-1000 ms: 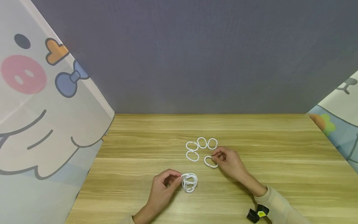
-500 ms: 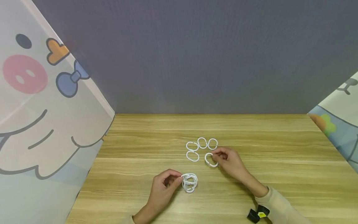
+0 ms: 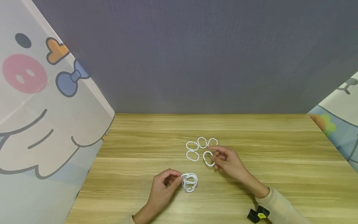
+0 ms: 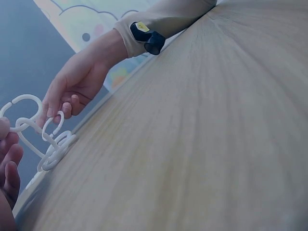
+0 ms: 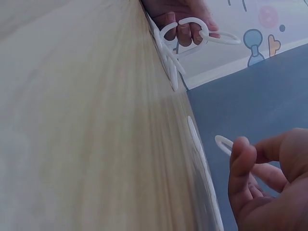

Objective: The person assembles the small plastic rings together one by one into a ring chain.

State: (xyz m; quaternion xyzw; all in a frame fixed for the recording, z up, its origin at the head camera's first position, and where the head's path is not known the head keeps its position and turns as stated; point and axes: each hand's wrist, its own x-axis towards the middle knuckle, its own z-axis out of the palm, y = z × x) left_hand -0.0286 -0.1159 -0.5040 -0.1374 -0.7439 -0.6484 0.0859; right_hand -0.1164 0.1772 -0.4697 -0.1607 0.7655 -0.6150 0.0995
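My left hand [image 3: 165, 189] pinches the edge of a cluster of linked white plastic rings [image 3: 189, 173]. In the left wrist view, one linked ring [image 4: 30, 96] is raised at the fingertips and others hang below it down to the table. Farther right, my right hand [image 3: 229, 161] holds a single white oval ring [image 3: 204, 155] with a small gap in it. Its index finger is stretched out past the ring, towards the loose rings. The right wrist view shows that ring [image 5: 220, 140] lifted off the table, partly hidden behind the thumb and fingers.
Several loose white rings [image 3: 192, 160] lie in a curved row on the wooden table [image 3: 139, 140] beyond the hands. A grey panel [image 3: 209, 62] rises behind the table. Printed cartoon panels [image 3: 56, 130] stand at the sides. A black device [image 3: 258, 214] is on the right sleeve.
The ring in my right hand has turned and shifted slightly left. The right index finger has straightened away from it. My left hand and the linked rings have stayed put.
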